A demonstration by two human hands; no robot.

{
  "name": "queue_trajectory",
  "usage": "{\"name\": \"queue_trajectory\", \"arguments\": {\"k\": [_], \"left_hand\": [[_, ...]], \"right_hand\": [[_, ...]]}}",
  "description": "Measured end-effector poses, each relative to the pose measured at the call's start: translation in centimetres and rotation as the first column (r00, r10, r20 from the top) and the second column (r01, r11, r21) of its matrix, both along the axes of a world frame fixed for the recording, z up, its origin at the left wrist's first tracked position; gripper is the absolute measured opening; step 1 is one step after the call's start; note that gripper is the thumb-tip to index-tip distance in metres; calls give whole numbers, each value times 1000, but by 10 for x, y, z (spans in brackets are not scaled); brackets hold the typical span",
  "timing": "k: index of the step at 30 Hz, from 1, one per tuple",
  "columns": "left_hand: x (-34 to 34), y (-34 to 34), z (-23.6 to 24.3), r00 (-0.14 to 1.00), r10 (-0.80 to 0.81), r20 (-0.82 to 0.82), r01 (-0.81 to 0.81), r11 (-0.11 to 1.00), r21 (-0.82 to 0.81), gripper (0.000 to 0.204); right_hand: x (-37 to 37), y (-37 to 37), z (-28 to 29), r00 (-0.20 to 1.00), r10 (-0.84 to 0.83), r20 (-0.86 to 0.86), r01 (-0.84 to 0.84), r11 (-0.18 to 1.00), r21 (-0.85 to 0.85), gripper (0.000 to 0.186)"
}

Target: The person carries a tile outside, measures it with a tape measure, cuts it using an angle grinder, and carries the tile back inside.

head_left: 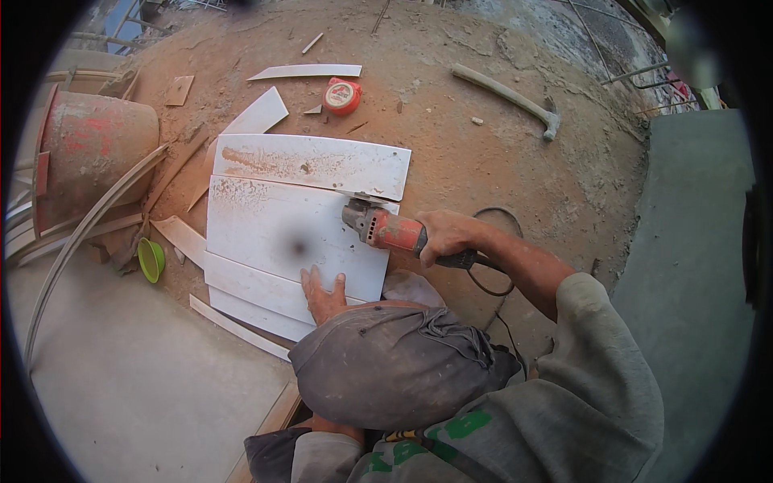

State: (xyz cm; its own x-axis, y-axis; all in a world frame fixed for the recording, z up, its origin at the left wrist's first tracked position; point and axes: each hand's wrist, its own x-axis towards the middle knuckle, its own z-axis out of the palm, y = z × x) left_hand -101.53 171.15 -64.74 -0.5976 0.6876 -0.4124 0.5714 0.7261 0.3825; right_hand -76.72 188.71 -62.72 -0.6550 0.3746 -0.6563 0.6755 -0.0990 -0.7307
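Observation:
My right hand (444, 237) grips a red and black angle grinder (396, 231) by its body. The grinder's metal head and disc rest over the right edge of a white tile (274, 217), close to the seam with a narrower white strip (322, 161) on its far side. Reddish dust covers parts of both pieces. On the near part of the tile my left hand (324, 296) lies with fingers spread, pressed flat. More white strips (258, 282) sit along the near side, under or beside the tile.
A claw hammer (511, 98) and a red tape measure (341, 97) lie on the dirt beyond the tile. Left are a dirty bucket (101, 153), a green bowl (150, 259) and curved strips (80, 233). A black cord (515, 225) loops by my right forearm.

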Motion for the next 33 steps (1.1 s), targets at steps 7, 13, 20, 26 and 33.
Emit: {"name": "queue_trajectory", "arguments": {"k": [7, 13, 20, 26, 33], "left_hand": [[7, 3, 0, 999, -1, -52, 2, 1000, 14, 63], [6, 3, -2, 999, -27, -45, 26, 1000, -10, 64], [3, 2, 0, 999, 2, 38, -3, 1000, 31, 63], [12, 6, 9, 997, 81, 14, -81, 997, 20, 58], [40, 36, 36, 917, 204, 342, -322, 885, 336, 50]], "right_hand": [[28, -5, 3, 996, 15, 86, -14, 1000, -14, 55], [19, -6, -8, 1000, 15, 0, -15, 1000, 10, 55], [34, -5, 3, 999, 32, 31, -31, 998, -54, 56], [42, -10, 13, 997, 37, 65, -37, 999, 5, 53], [-16, -15, 13, 973, -147, -179, 142, 989, -39, 55]]}}
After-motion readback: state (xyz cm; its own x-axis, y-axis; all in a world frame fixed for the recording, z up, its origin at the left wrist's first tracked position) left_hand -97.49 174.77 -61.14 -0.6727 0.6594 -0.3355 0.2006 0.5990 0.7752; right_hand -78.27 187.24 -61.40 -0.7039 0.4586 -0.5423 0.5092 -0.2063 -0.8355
